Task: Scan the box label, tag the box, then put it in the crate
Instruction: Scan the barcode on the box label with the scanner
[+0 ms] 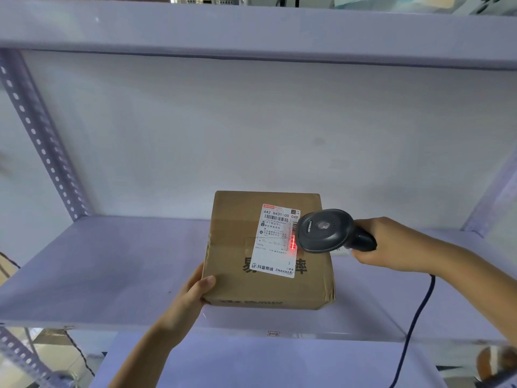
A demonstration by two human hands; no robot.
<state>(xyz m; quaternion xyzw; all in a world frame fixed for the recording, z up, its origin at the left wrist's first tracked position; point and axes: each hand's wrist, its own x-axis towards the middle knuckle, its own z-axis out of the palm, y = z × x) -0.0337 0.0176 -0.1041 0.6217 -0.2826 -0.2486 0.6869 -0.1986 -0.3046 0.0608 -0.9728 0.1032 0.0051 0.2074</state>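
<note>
A brown cardboard box (237, 242) sits on the pale shelf (112, 261), near its front edge. A white shipping label (275, 253) with barcodes is stuck on the box top. My left hand (195, 292) grips the box's near left corner, thumb on top. My right hand (391, 245) holds a black corded barcode scanner (327, 231) just right of the label. A red scan line glows on the label's right edge, over a vertical barcode. No crate or tag is in view.
The scanner's dark cable (414, 326) hangs down from my right hand past the shelf front. An upper shelf (251, 32) runs overhead. A perforated metal upright (42, 135) stands at the left. A lower surface (251, 365) lies below the shelf.
</note>
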